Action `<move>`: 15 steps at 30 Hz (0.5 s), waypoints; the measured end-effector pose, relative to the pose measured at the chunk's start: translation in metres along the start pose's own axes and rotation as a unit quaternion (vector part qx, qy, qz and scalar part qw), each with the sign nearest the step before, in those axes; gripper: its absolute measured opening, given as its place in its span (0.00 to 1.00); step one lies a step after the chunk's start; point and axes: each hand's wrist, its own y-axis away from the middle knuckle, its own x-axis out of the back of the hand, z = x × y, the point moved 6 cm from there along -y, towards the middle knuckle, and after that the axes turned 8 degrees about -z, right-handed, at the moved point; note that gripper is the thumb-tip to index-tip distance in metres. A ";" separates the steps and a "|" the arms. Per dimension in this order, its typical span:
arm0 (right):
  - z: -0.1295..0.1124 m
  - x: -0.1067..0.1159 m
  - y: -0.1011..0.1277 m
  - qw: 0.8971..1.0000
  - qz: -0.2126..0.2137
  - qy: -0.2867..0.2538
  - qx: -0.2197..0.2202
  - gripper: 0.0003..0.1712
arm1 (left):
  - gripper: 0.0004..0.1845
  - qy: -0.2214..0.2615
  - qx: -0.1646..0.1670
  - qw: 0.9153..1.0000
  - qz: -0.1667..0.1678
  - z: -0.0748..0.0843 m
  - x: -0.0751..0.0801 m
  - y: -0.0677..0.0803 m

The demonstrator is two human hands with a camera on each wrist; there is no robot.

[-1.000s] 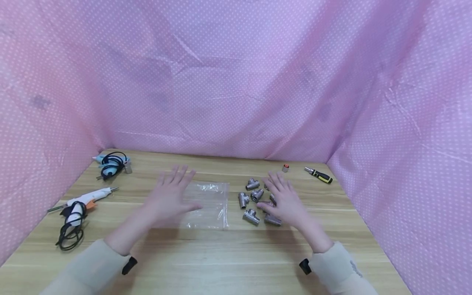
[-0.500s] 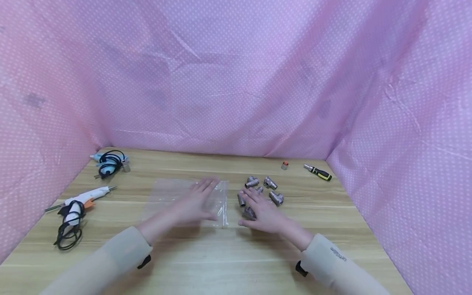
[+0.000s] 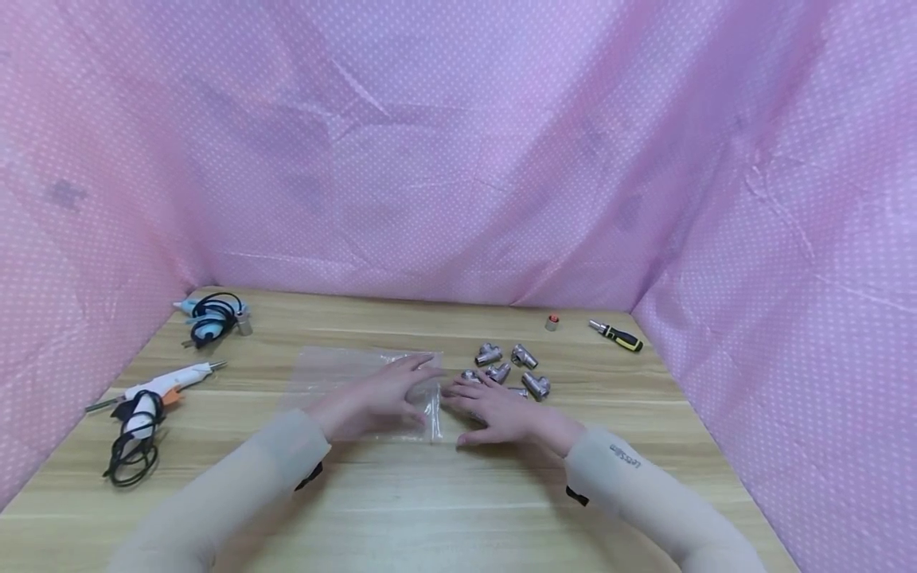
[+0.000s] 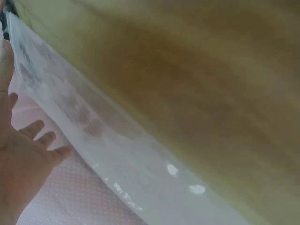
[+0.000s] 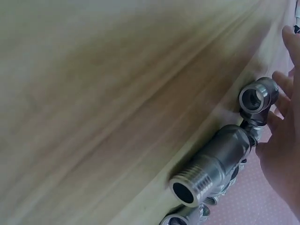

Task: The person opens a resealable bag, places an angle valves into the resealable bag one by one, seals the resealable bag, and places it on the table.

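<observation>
left hand (image 3: pixel 372 395) flat on clear bag (image 3: pixel 337 374), fingers straight, gripping nothing | right hand (image 3: pixel 494 414) open over metal fittings (image 3: pixel 526 374), nothing held | pin bag near mouth, pinch one fitting cleanly

Pink cloth backdrop (image 3: pixel 458 159), white polka dots. Light wood-grain table (image 3: pixel 430 509). Clear plastic bag (image 3: pixel 337 374). Silver-grey metal pipe fittings (image 3: pixel 533 385). White-and-orange glue gun (image 3: pixel 161 386), black cord. Yellow-black screwdriver (image 3: pixel 618 337). Beige sleeves (image 3: pixel 630 485). Light-blue tool (image 3: pixel 208 318), probably another glue gun.
</observation>
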 end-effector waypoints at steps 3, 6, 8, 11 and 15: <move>0.000 -0.002 -0.003 1.000 -0.012 0.002 0.012 0.40 | 0.45 0.028 0.015 0.999 -0.020 -0.002 -0.001 -0.006; 0.000 -0.003 -0.005 1.000 -0.019 0.003 0.015 0.40 | 0.41 0.042 0.021 0.998 -0.031 -0.004 0.000 -0.011; -0.001 -0.003 -0.007 1.000 -0.023 0.003 0.016 0.40 | 0.38 0.043 0.011 0.999 -0.027 -0.006 0.001 -0.013; -0.001 -0.002 -0.010 0.999 -0.024 -0.003 0.021 0.39 | 0.35 0.034 -0.010 0.999 -0.012 -0.009 0.004 -0.014; 0.001 -0.001 -0.014 0.999 -0.024 -0.018 0.023 0.39 | 0.38 0.041 -0.015 0.999 -0.005 -0.016 0.004 -0.012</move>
